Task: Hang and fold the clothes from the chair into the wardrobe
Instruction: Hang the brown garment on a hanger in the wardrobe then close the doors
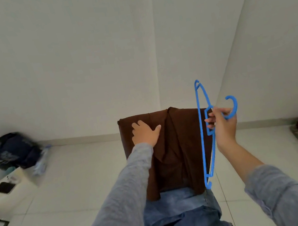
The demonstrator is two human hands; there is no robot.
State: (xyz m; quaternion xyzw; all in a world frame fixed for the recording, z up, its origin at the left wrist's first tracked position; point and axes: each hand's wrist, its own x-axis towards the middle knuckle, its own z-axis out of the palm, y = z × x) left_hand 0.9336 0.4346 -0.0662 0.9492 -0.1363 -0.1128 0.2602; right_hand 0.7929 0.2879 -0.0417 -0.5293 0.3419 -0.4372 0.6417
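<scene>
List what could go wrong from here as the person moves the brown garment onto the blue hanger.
1. The left hand lies flat on the brown garment without a grip; the cloth may slip off when pulled.
2. The right hand holds the blue hanger by its neck only, so it could swing and snag the garment's edge.
3. The jeans lie heaped loosely below; lifting the garment may drag them down.

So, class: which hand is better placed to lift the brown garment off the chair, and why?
Left. The left hand lies flat on the brown garment, fingers spread; the right hand is busy gripping the blue hanger beside it.
</scene>
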